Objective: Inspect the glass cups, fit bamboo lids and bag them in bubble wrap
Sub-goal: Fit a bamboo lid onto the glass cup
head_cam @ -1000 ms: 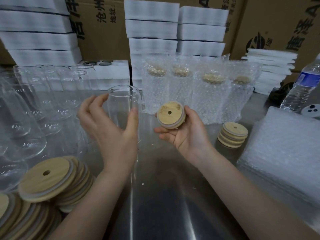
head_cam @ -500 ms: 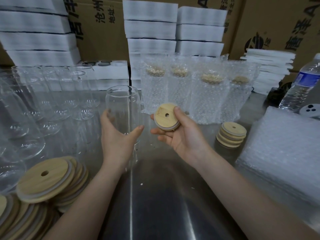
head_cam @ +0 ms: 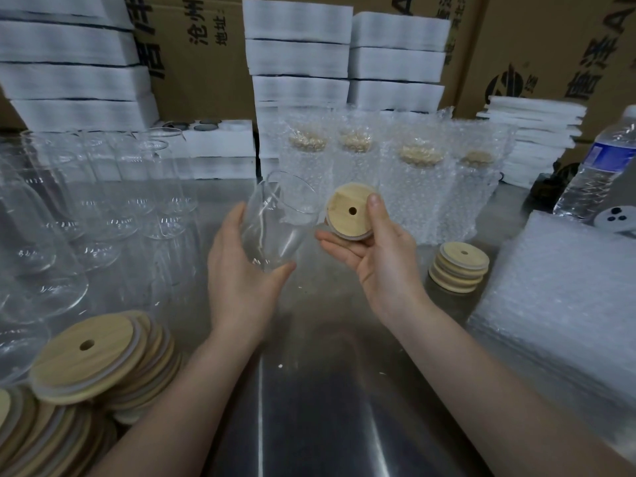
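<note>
Cardboard cartons stacked behind the desk [head_cam: 309,390] carry the only legible print. On the left carton [head_cam: 206,80], black Chinese characters read "沧州" at the start of one line and "地址:" at the start of the next, and both lines run off the top edge. Larger bold characters beside them are half hidden by white foam stacks [head_cam: 75,80]. The right carton [head_cam: 550,36] bears the large characters "唐泽" followed by a Latin "A" cut by the frame, next to a round black logo [head_cam: 509,86]. The print on the blue label of the water bottle [head_cam: 599,166] is too small to read.
</note>
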A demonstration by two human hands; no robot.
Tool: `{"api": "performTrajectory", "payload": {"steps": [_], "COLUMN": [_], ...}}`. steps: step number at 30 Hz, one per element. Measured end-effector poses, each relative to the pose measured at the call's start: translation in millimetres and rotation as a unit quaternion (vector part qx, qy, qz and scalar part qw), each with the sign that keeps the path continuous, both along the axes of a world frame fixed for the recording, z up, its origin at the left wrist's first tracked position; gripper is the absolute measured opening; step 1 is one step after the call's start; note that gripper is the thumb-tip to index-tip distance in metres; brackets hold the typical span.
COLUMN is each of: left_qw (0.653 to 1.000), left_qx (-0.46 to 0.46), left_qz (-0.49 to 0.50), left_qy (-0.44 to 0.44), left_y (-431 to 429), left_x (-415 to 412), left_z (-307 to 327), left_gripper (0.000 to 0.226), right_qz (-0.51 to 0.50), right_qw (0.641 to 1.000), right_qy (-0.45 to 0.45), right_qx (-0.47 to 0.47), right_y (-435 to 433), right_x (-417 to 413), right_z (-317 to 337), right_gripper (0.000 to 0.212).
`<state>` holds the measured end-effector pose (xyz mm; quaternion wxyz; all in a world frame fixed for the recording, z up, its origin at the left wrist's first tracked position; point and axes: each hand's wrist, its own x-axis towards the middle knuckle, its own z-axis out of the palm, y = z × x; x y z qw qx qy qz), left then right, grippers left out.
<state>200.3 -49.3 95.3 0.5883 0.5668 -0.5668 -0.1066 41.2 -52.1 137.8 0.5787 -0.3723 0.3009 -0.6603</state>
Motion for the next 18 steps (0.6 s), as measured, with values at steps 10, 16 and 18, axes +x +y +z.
{"api": "performTrajectory", "payload": {"steps": [10,16,18], "left_qw": [0.984,0.979,0.978], "left_qx": [-0.029,-0.027,-0.032], "left_qz": [0.052,0.058,0.061], "left_qy": [-0.169,-0.193,-0.198], "left_y": [13.5,18.4,18.6], "left_x": [-7.9,-10.7,-11.2], "left_z": [11.5,14.3,14.1], "left_gripper": [0.095,0.095,0.096], "right_qz": [-0.069,-0.081,-0.078], "right_qw": [0.973,0.941,0.936], "right_qy": [0.170,0.260,0.280], "right_qx": [-0.139,-0.200,-0.199], "right_y": [3.1,5.9,6.1], "right_x": [7.0,7.1,6.7], "right_z": [-2.5,-5.0,-5.6], "right_gripper": [0.036,0.045,0.044]}}
